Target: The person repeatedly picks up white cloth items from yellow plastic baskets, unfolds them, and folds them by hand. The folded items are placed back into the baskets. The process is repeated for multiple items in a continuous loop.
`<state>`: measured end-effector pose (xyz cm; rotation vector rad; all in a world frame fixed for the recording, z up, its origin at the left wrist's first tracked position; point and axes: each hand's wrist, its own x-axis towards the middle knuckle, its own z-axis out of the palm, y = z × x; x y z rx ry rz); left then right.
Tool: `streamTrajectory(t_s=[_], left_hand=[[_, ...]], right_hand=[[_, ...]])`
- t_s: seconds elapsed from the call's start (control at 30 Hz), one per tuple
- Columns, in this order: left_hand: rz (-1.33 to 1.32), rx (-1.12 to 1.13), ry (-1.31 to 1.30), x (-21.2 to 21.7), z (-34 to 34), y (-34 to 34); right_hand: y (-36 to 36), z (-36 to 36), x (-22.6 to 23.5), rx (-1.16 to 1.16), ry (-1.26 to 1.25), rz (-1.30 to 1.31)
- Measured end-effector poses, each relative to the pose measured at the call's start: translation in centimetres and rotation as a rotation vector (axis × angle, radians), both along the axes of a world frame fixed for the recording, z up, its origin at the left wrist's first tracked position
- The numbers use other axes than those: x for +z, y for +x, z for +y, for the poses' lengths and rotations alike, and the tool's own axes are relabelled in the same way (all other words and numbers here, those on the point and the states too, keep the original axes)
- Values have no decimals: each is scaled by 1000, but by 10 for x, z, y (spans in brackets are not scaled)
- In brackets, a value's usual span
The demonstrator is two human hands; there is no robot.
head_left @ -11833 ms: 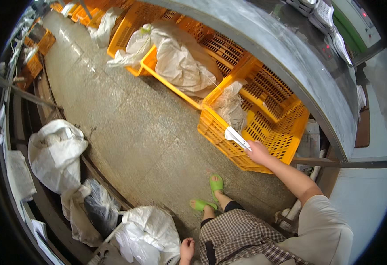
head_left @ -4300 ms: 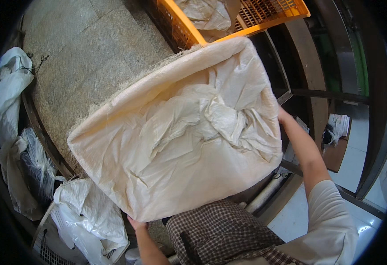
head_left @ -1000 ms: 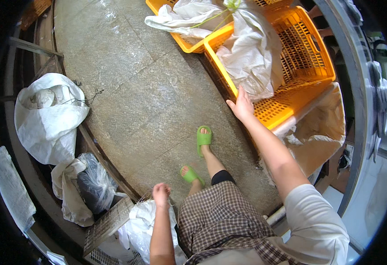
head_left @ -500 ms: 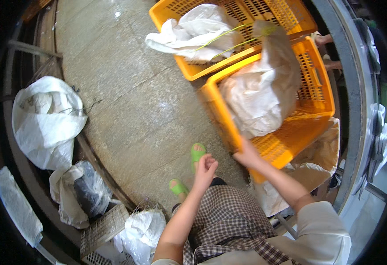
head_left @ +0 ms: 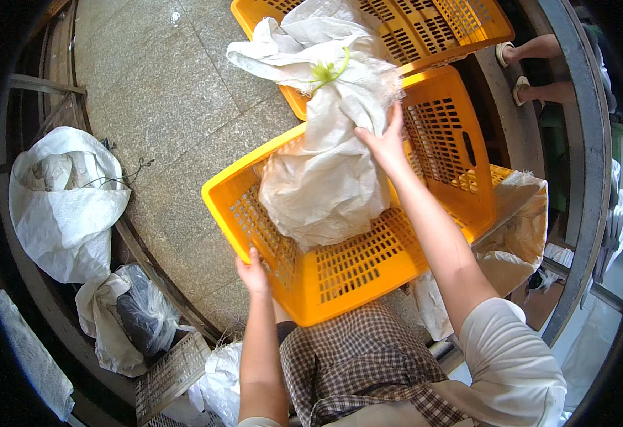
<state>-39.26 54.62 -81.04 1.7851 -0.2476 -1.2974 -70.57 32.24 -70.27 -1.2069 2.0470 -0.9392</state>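
Observation:
A yellow slotted plastic crate (head_left: 354, 274) is tilted up toward me over my lap. My left hand (head_left: 253, 269) grips its near left rim. Inside it lies a white woven sack (head_left: 325, 178), tied at the neck with a green string (head_left: 323, 71). My right hand (head_left: 384, 139) presses flat against the sack's right side, fingers spread. A second yellow crate (head_left: 425, 28) stands behind, holding another crumpled white sack (head_left: 283, 39).
An open white sack (head_left: 62, 196) and a smaller bag with dark contents (head_left: 130, 324) sit at the left by a metal frame. An empty beige sack (head_left: 518, 220) hangs at the right. Another person's sandalled feet (head_left: 521, 67) show at the top right. Grey tiled floor (head_left: 162, 107).
The crate has been pulled and tipped toward me. My left hand rose from my knee to the crate's rim. My right hand moved from the rim onto the sack.

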Motion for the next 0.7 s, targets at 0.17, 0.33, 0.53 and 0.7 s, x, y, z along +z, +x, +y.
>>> streamTrajectory(t_s=[0.17, 0.33, 0.53, 0.7], left_hand=[[-29, -43, 54, -35, 5, 87], [-123, -208, 290, -29, -11, 156], [-345, -448, -175, 67, -41, 110], [-480, -1793, -15, 88, 4, 77]], right_hand=[[43, 60, 11, 366, 219, -532], [93, 202, 43, 1153, 782, -180], [210, 305, 74, 1497, 784, 32], [264, 326, 73, 1791, 802, -103]])
